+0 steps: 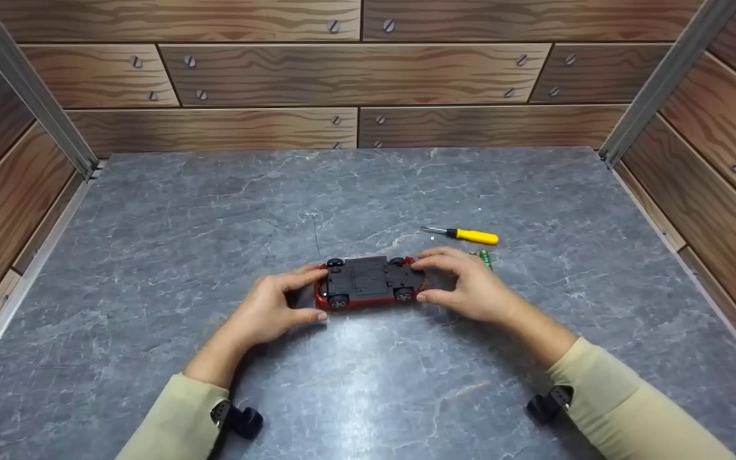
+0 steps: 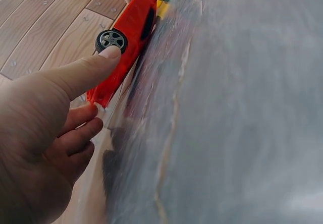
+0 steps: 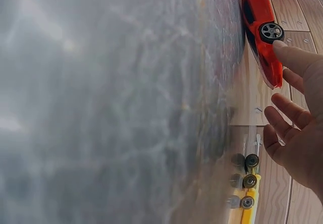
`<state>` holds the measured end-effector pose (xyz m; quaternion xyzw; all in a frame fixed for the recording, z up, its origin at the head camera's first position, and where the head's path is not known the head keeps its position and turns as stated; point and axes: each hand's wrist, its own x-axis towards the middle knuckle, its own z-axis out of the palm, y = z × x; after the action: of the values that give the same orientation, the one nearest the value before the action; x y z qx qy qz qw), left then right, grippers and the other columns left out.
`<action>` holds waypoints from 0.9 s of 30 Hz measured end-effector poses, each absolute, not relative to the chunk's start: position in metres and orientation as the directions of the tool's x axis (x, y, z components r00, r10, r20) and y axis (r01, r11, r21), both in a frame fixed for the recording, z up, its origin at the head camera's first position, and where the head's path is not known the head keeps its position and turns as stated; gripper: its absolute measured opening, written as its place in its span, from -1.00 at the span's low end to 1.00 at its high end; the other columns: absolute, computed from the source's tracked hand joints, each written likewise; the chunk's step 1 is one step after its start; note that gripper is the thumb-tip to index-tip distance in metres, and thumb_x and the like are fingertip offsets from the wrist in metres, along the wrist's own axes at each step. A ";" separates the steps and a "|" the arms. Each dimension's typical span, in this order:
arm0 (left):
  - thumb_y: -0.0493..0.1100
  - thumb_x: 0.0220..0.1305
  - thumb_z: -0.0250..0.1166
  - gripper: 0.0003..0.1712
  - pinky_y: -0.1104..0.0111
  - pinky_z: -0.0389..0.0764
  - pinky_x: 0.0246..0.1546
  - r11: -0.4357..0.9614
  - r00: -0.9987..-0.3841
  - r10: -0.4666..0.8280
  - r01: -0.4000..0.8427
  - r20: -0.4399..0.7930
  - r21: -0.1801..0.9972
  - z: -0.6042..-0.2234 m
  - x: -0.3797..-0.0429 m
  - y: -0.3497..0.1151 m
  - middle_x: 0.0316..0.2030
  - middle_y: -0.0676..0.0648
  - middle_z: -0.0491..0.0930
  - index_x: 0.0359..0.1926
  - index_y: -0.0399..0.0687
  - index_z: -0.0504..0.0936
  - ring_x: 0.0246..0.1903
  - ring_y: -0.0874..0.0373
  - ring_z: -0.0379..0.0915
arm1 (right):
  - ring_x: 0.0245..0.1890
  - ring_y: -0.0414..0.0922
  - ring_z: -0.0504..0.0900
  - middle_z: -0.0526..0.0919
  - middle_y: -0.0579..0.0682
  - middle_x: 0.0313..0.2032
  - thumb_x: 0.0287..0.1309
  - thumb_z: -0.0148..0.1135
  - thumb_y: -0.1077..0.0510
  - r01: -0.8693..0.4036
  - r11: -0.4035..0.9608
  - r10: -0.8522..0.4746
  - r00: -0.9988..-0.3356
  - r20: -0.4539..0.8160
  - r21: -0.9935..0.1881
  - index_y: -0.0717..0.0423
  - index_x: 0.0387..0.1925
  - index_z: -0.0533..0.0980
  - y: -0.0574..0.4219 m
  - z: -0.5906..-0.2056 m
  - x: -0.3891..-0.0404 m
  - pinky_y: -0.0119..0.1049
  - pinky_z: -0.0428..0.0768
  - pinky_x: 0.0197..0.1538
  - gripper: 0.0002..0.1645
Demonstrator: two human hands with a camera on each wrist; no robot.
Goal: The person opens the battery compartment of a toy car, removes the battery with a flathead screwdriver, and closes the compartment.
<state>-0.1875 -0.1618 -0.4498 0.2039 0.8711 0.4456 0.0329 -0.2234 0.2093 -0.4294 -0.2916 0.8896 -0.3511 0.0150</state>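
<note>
A red toy car (image 1: pixel 368 280) is upside down between the two hands, its black underside and wheels facing up. The left hand (image 1: pixel 273 305) holds the car's left end, thumb on the near side and fingers on the far side. In the left wrist view, the thumb of the left hand (image 2: pixel 60 118) overlaps a wheel (image 2: pixel 111 40). At the other end, the right hand (image 1: pixel 467 284) grips the car's corners between thumb and fingers. The right wrist view shows the thumb of the right hand (image 3: pixel 298 108) beside a wheel (image 3: pixel 271 31), its lower fingers apart from the car.
Behind the right hand lies a screwdriver (image 1: pixel 470 236) with a yellow handle. Green cylindrical batteries (image 1: pixel 484 258), partly hidden by that hand, show round ends (image 3: pixel 250 180) in the right wrist view. A thin dark wire (image 1: pixel 316 236) is behind the car. Wood-patterned walls (image 1: pixel 355 73) enclose the grey table (image 1: pixel 355 191).
</note>
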 end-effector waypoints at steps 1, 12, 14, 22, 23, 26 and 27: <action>-0.07 0.06 0.69 -0.14 -0.08 0.19 0.54 0.520 -0.913 0.387 0.330 0.126 0.788 -0.450 -0.188 -0.162 0.46 -0.16 0.44 0.42 0.06 0.60 0.45 -0.23 0.33 | 0.31 0.09 0.56 0.64 -0.02 0.28 0.14 0.65 0.04 -0.507 0.585 -0.530 -0.830 0.175 -0.633 -0.05 0.21 0.69 0.209 -0.430 -0.224 0.15 0.44 0.42 -0.41; -0.07 0.06 0.69 -0.15 -0.07 0.21 0.54 0.542 -0.923 0.371 0.305 0.103 0.783 -0.451 -0.189 -0.161 0.43 -0.09 0.48 0.41 0.15 0.61 0.44 -0.20 0.36 | 0.32 0.06 0.57 0.67 -0.01 0.26 0.13 0.64 0.04 -0.496 0.599 -0.523 -0.837 0.162 -0.628 -0.05 0.22 0.68 0.208 -0.431 -0.225 0.12 0.38 0.47 -0.40; -0.08 0.07 0.69 -0.16 -0.06 0.22 0.54 0.547 -0.923 0.369 0.308 0.106 0.779 -0.451 -0.190 -0.160 0.43 -0.08 0.49 0.41 0.15 0.62 0.43 -0.19 0.38 | 0.31 0.06 0.58 0.68 0.00 0.25 0.12 0.65 0.05 -0.498 0.597 -0.522 -0.836 0.168 -0.629 -0.04 0.21 0.68 0.208 -0.431 -0.225 0.12 0.39 0.47 -0.41; -0.15 0.08 0.68 -0.23 -0.01 0.29 0.51 0.550 -0.929 0.346 0.314 0.131 0.774 -0.451 -0.191 -0.158 0.37 -0.05 0.56 0.36 0.14 0.67 0.39 -0.14 0.44 | 0.30 0.07 0.59 0.69 0.00 0.24 0.08 0.67 0.09 -0.518 0.595 -0.526 -0.829 0.189 -0.615 -0.05 0.19 0.68 0.206 -0.432 -0.226 0.11 0.42 0.44 -0.39; -0.16 0.08 0.68 -0.23 -0.02 0.29 0.51 0.551 -0.930 0.343 0.313 0.133 0.773 -0.451 -0.191 -0.158 0.37 -0.05 0.56 0.35 0.14 0.68 0.39 -0.14 0.45 | 0.30 0.08 0.59 0.68 0.01 0.24 0.08 0.67 0.10 -0.518 0.597 -0.525 -0.829 0.190 -0.613 -0.05 0.19 0.68 0.205 -0.432 -0.226 0.12 0.42 0.44 -0.39; -0.18 0.07 0.68 -0.23 -0.03 0.28 0.52 0.559 -0.934 0.334 0.303 0.126 0.772 -0.452 -0.191 -0.157 0.37 -0.05 0.56 0.35 0.15 0.68 0.39 -0.15 0.45 | 0.30 0.09 0.59 0.68 0.01 0.25 0.08 0.66 0.12 -0.514 0.602 -0.523 -0.832 0.184 -0.611 -0.07 0.20 0.67 0.205 -0.433 -0.225 0.13 0.42 0.45 -0.39; -0.18 0.07 0.68 -0.23 -0.03 0.28 0.52 0.560 -0.936 0.330 0.298 0.122 0.773 -0.452 -0.191 -0.157 0.36 -0.05 0.56 0.35 0.16 0.68 0.39 -0.16 0.45 | 0.30 0.10 0.59 0.68 0.02 0.25 0.08 0.66 0.12 -0.512 0.604 -0.523 -0.833 0.182 -0.610 -0.07 0.20 0.67 0.205 -0.433 -0.225 0.14 0.41 0.45 -0.39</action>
<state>-0.1912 -0.1567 -0.4516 0.1780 0.8830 0.4339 0.0183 -0.2254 0.2046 -0.4334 -0.2890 0.8956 -0.3380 0.0077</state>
